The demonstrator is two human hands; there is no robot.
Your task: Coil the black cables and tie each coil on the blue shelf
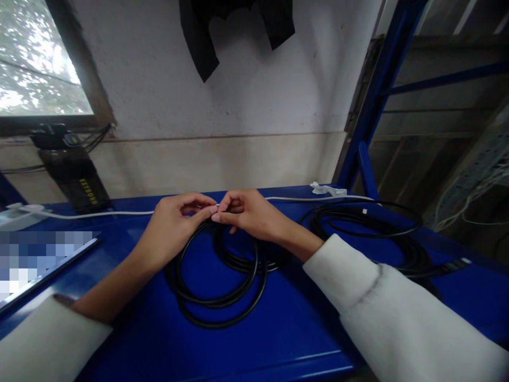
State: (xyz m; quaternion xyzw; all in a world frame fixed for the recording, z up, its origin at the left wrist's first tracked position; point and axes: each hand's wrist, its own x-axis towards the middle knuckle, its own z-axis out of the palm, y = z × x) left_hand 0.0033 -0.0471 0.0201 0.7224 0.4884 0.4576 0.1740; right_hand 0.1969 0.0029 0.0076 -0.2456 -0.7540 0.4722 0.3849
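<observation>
Two bare hands in white sleeves meet over a coiled black cable (218, 305) that lies on the blue table (159, 350). With thumb and fingers closed, my left hand (173, 220) pinches the top of the coil. My right hand (254, 215) pinches the same spot from the other side, its thumb tip against the left thumb. Whatever small piece sits between the fingertips is mostly hidden. The loops hang below the fingers and spread on the tabletop toward me. Behind the hands a white cord (115, 214) runs along the table's back.
Another coil of black cable (413, 249) lies to the right, its connector (457, 265) toward the edge. Crumpled clear plastic (328, 189) sits behind it. At left stand a dark bottle (75, 175), a white power strip (24, 216) and a pixelated screen (40, 265). A blue frame post (377, 106) rises right.
</observation>
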